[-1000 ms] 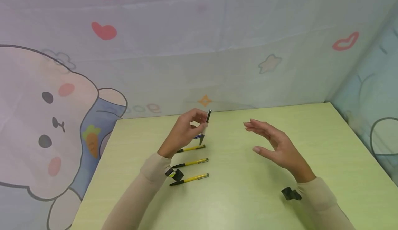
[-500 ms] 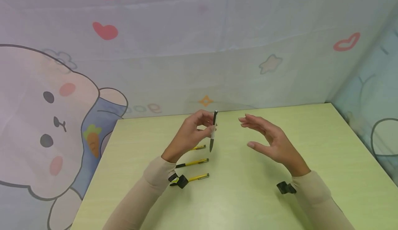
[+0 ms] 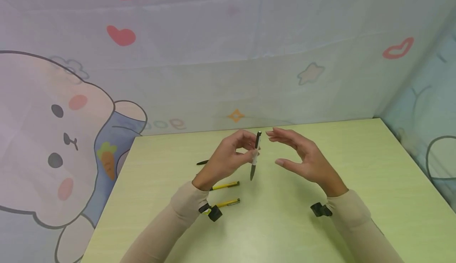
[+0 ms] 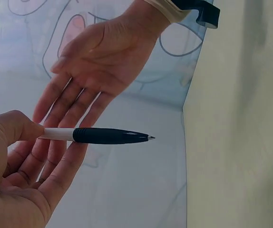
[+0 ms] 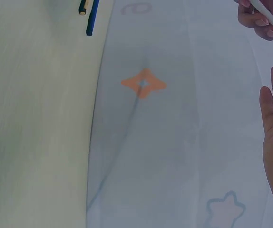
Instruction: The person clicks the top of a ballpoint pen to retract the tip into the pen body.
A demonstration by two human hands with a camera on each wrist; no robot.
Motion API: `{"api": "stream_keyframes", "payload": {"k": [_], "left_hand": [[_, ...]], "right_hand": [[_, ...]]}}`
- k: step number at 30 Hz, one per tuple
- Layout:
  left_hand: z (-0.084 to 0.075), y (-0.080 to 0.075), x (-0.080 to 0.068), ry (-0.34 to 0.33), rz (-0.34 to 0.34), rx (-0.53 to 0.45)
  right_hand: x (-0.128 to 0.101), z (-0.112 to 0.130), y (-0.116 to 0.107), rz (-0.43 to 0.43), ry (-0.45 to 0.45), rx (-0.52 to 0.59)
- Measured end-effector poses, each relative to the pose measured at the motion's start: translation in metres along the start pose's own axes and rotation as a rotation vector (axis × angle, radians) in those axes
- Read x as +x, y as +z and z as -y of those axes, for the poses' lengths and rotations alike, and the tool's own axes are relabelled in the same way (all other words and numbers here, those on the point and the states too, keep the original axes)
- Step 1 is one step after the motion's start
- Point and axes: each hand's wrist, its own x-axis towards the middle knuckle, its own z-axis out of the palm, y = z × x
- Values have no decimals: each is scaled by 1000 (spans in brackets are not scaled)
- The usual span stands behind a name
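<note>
With 12 o'clock at the far wall cloth (image 3: 213, 65), the left hand (image 3: 228, 157) pinches a white pen (image 3: 254, 161) between its thumb and fingers. The pen is up off the table (image 3: 281, 219). It stands nearly upright, with its dark tip pointing down and its top leaning a little to 1 o'clock.

The right hand (image 3: 304, 157) is at 3 o'clock from the pen. It is wide, with the thumb well apart from the fingers. It is near the pen, with a gap between them.

Two yellow pens lie on the table. The first yellow pen (image 3: 227, 185) is between 7 and 8 o'clock from the white pen, and the second yellow pen (image 3: 229, 203) is at 7. The left arm hides part of both. A black tip (image 3: 202, 162) pokes out at 9 o'clock from the left hand. The right wrist view shows a blue pen (image 5: 92, 18) at 11 o'clock, just beside another pen end (image 5: 83, 6).
</note>
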Motion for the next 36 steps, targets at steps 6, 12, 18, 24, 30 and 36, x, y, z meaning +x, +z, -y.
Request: {"api": "stream_keyframes", "payload": {"k": [6, 12, 18, 24, 30, 36], "left_hand": [[-6, 3, 1, 24, -11, 2], [-7, 2, 3, 32, -34, -36], [-8, 2, 4, 36, -50, -93], [-9, 2, 5, 36, -62, -97], [-11, 1, 5, 37, -88, -101], [-12, -1, 5, 49, -103, -121]], "right_hand": [[5, 2, 3, 7, 7, -31], [11, 5, 5, 7, -1, -54], [19, 9, 9, 9, -18, -58], [25, 9, 12, 10, -14, -48], [30, 7, 15, 21, -56, -52], [31, -5, 17, 20, -83, -95]]}}
